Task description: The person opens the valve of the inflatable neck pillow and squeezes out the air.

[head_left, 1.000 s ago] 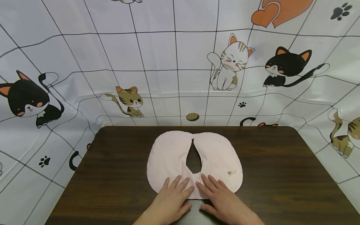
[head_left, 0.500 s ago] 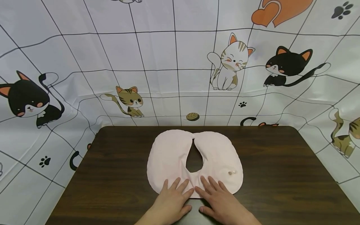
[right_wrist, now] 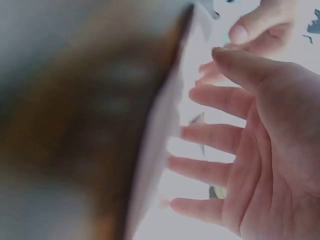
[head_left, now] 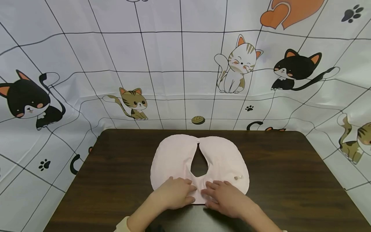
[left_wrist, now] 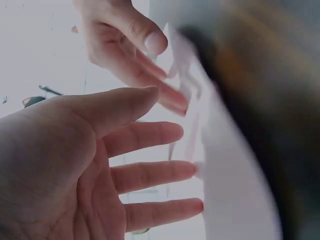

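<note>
A pale pink U-shaped neck pillow lies flat on the dark wood table, its two ends meeting at the far side round a narrow opening. On its right half sits a small whitish fitting, perhaps a valve. My left hand is at the near left part of the pillow, and my right hand at the near right part. The left wrist view shows the left fingers spread, with tips at the pink cloth. Likewise the right fingers are spread, their tips at the pillow. Neither hand grips anything.
Bare brown tabletop extends to both sides of the pillow. Behind and beside the table hangs a white sheet with a grid and cartoon cats.
Both wrists have lifted, and the hands now tilt with fingertips toward the pillow instead of lying flat. More of both forearms shows. The pillow stays in nearly the same place.
</note>
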Demonstrator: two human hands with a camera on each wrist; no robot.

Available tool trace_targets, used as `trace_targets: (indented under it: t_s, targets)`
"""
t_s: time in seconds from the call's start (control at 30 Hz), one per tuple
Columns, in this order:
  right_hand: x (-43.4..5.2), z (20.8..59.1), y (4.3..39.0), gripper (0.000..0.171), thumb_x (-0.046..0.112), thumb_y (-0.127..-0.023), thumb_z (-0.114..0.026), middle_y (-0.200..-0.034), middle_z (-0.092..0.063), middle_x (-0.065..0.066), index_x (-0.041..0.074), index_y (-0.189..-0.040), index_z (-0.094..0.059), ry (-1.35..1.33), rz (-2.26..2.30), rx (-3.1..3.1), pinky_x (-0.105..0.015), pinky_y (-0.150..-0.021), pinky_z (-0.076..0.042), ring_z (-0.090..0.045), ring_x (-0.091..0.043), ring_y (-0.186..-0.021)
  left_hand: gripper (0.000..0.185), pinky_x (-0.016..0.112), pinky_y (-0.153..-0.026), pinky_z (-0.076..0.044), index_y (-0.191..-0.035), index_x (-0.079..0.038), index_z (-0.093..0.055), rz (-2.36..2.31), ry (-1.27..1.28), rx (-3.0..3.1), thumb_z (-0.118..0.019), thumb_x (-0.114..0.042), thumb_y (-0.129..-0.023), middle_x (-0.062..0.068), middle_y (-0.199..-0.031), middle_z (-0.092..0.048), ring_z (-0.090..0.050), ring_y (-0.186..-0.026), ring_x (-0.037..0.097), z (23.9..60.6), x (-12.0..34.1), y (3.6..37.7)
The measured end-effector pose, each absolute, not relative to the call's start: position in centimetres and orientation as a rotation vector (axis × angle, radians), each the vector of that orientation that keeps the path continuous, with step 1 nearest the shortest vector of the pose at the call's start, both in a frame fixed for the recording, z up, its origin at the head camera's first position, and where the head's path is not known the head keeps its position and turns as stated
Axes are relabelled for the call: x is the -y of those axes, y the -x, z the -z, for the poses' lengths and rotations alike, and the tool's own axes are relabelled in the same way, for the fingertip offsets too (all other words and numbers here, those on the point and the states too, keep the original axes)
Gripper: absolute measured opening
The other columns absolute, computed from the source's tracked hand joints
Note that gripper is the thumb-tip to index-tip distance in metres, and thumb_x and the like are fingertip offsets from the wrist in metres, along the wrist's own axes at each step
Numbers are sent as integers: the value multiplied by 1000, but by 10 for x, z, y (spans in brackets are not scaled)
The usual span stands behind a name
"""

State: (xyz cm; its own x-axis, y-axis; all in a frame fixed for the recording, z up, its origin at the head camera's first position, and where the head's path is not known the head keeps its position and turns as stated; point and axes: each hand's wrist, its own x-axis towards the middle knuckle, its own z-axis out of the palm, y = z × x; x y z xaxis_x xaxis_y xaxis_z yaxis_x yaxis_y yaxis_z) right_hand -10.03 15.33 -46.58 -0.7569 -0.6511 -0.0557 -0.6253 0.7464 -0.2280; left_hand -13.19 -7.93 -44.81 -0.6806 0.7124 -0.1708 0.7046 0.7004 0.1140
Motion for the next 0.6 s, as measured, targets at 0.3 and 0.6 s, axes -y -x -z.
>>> trace_targets:
  t_s: [0.3, 0.6]
  targets:
    - [-166, 454, 160, 32, 25, -102, -64, -132, -67, -10, 8, -128, -70, 886, 579, -2940, -52, -101, -48, -61, -31, -124, 41, 46, -88, -55, -135, -15, -68, -307, -1035, -2822, -63, -39, -102, 3, -130, -67, -66, -115, 24, 425, 74, 185]
    - [-169, 484, 220, 46, 29, -99, -69, -149, -49, -27, 5, -138, -63, 732, 320, -3322, -63, -106, -40, -48, -46, -136, 47, 62, -102, -44, -144, -15, -59, -469, -876, -3155, -65, -33, -101, 14, -147, -53, -47, -138, 39, 465, 66, 250]
